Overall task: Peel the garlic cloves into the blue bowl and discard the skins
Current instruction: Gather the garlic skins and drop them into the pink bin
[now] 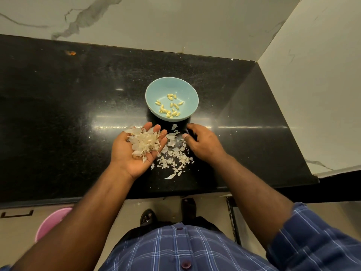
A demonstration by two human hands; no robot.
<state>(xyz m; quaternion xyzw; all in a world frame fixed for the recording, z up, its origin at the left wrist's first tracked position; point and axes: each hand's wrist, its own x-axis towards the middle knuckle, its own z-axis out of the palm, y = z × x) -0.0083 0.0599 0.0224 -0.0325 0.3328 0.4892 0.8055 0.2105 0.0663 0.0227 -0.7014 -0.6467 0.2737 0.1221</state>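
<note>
A blue bowl [183,89] stands on the black counter and holds several peeled garlic cloves [169,106]. My left hand [134,155] lies palm up just in front of the bowl, cupping a heap of papery garlic skins [143,140]. More loose skins [175,157] are scattered on the counter between my hands. My right hand [203,142] rests palm down on the counter at the right edge of those skins, fingers bent toward them; no skin shows in its grasp.
The black counter [78,114] meets a marble wall at the back and right. A pink bucket [50,223] stands on the floor below the counter's front edge, at my left. My feet show below.
</note>
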